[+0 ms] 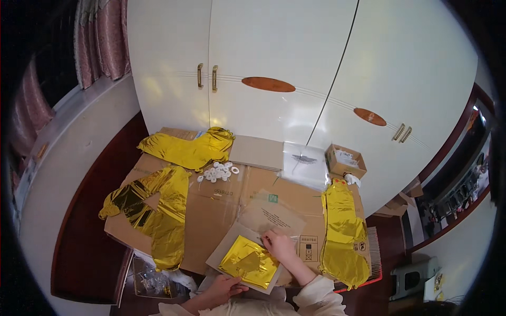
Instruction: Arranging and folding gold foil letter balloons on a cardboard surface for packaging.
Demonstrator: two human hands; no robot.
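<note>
A folded gold foil balloon [249,259] lies on a grey card [215,261] near the table's front edge. My left hand [225,290] is closed at the near left edge, its fingers on the foil and card. Just beyond the foil, my right hand [279,245] has curled fingers at a clear plastic bag [270,217] with print on it. The fingertips are partly hidden. Flat gold foil balloons lie around: one at the left [171,210], one at the back left [184,150] and one at the right [345,231].
Flattened cardboard [211,203] covers the table. White rings [216,171] are heaped at the back. Behind stand a grey board stack [256,152], clear bags [304,166] and a small open box [345,159]. A white wardrobe [274,42] closes off the far side. A grey stool [414,278] stands right.
</note>
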